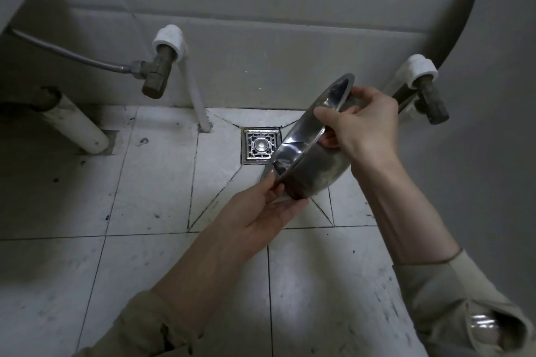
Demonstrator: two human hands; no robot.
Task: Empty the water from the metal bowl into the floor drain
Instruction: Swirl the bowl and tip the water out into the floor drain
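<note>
From the head camera, a shiny round stainless-steel bowl (307,159) is held in the air above the white tiled floor (150,182), tipped nearly on edge. Its rim runs as a long slant from upper right to lower left, and its mouth faces left toward the square metal grated floor drain (261,146). The left hand (261,211) has a closed grip on the low end, thumb on the rim and fingers curled beneath. The right hand (362,127) clasps the high side, thumb over the rim and fingers behind. The drain lies just left of the bowl's low edge, nearer the left hand, so any remaining water should run off that low lip. I can see no stream, and whether water remains inside is unclear. A corroded brass valve (153,75) juts from the wall behind.
</note>
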